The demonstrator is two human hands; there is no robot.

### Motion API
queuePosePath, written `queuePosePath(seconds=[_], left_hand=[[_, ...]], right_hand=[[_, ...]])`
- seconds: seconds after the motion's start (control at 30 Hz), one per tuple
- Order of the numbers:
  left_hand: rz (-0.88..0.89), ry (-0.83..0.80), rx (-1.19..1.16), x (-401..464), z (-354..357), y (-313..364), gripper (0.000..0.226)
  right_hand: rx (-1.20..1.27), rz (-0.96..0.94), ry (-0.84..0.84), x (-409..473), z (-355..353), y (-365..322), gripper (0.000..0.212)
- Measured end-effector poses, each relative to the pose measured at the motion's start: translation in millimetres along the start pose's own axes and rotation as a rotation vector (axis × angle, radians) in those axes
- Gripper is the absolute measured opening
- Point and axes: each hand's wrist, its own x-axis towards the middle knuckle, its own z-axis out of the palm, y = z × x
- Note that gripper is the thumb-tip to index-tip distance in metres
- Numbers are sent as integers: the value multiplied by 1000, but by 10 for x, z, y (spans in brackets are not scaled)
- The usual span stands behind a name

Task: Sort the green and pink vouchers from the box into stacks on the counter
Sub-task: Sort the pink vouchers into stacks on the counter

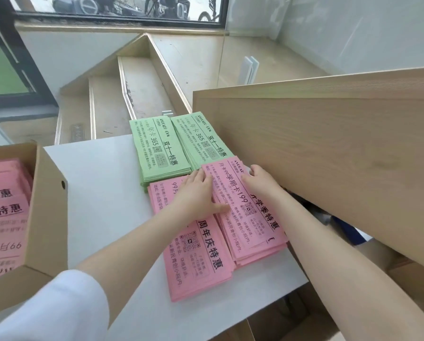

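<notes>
Paper vouchers, thin printed rectangles: two green stacks [176,146] and two pink stacks [233,230] side by side on smooth white counter [102,198]. Left hand [196,195] and right hand [260,183] press flat, fingers straight, on right pink stack (nothing gripped). Cardboard box [43,217] at left holds pink vouchers; wooden stairs [122,94] beyond

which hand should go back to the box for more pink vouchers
Probably the left hand. The box sits at the left edge of the counter, on that arm's side, with pink vouchers inside. The right hand rests on the right pink stack, farther from the box, and can steady it.
</notes>
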Motion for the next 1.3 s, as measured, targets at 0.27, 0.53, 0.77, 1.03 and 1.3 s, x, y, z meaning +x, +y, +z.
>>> queuePosePath(seconds=[0.27,0.53,0.77,1.03,1.3], left_hand=[[52,-82,72,46,63,-94,113],[435,-192,127,-315,-14,55,123],[574,-264,223,-421,48,97,102],[528,-296,233,-434,56,98,97],[542,-259,230,-430,57,71,64]], right_hand=[[155,-5,-171,143,50,-5,29],[173,12,-30,-249,-52,335,55],[9,-218,-182,-1046,-138,760,74],[-183,-299,-82,-1070,-136,779,90],[-212,-310,-3,-1098,-124,879,67]])
